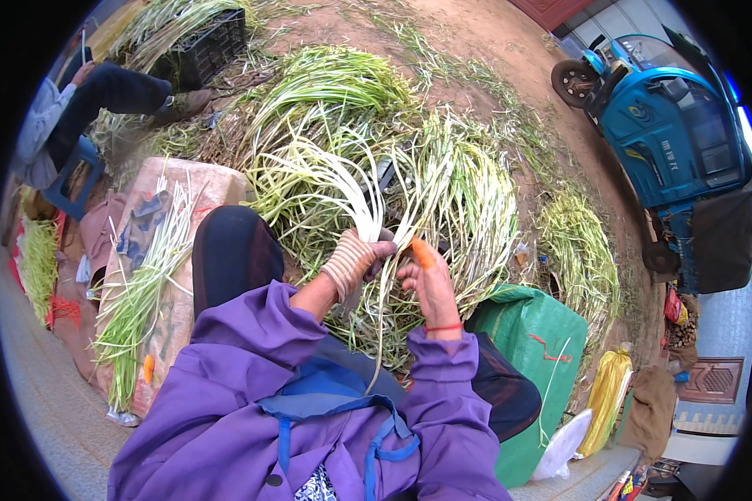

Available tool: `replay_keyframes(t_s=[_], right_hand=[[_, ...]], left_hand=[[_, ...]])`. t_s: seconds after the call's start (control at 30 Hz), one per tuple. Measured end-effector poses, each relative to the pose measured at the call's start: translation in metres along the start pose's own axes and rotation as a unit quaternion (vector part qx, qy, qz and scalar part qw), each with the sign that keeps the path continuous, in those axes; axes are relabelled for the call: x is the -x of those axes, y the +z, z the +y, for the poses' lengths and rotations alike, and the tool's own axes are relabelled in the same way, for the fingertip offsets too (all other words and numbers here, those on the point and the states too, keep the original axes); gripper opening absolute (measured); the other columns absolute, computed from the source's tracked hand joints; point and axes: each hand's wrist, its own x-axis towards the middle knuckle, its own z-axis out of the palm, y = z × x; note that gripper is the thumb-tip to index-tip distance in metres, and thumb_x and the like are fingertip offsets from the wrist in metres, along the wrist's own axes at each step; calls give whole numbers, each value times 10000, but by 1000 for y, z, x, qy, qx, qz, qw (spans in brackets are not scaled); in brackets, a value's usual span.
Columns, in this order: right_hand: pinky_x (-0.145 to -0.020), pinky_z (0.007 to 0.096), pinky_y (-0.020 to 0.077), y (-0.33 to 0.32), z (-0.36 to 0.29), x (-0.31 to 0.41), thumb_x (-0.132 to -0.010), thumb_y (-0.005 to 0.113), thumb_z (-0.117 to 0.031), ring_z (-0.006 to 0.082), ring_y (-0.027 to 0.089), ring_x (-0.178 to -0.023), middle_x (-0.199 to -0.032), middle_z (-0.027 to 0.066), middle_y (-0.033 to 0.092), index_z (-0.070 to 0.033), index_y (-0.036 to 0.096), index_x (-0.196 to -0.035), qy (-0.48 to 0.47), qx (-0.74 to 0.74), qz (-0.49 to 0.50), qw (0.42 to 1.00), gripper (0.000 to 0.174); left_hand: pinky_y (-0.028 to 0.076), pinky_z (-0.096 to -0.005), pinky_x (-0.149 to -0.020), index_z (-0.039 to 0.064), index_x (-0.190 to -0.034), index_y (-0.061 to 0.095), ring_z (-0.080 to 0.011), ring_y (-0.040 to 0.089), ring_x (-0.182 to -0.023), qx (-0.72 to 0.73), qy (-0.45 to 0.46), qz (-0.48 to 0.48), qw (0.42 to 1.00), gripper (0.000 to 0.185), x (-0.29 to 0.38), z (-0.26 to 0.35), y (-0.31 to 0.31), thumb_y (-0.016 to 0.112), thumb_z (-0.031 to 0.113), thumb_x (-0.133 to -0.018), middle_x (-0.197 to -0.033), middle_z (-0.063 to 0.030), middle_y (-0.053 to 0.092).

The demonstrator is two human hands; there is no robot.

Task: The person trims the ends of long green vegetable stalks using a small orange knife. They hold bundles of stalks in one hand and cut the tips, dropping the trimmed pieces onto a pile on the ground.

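My left hand (351,260), in a striped glove, grips a bunch of pale leafy stalks (365,216); their white ends show above the fist. My right hand (433,285) is just right of it, an orange finger cot (422,253) over one finger. That finger touches a few thin yellowish stalks (402,235) beside my left thumb. Whether it pinches them is hidden. One long strand (379,332) hangs from there to the blue apron (326,379) on my lap. Before my knees lies a big heap of green and yellow stalks (457,181).
Left, a sack-covered block (219,178) bears a sorted bundle (156,250) and an orange finger cot (148,369). A green sack (539,332) stands by my right knee. A seated person (109,94) is near a black crate (203,53). A blue three-wheeler (670,131) stands far right.
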Motion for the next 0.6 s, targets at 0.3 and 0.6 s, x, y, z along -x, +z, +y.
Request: replay_keyframes(t_s=[0.3, 0.6], right_hand=[[-497, 214, 474, 7, 9, -8, -950, 582, -192, 125, 627, -649, -974, 69, 643, -66, 577, -1051, -78, -118, -15, 990, 162], [-575, 201, 493, 12, 26, 64, -931, 599, -129, 94, 616, -678, -1043, 90, 660, -25, 602, -1016, -102, 132, -76, 983, 134]], left_hand=[[323, -234, -364, 44, -972, 614, -86, 446, -396, 40, -1, 6, 999, 245, 8, 9, -4, 716, 157, -780, -551, 9, 527], [323, -213, -366, 63, -992, 584, -70, 452, -432, 110, 8, 50, 993, 212, 1, 11, -9, 673, 129, -812, -675, -18, 616]])
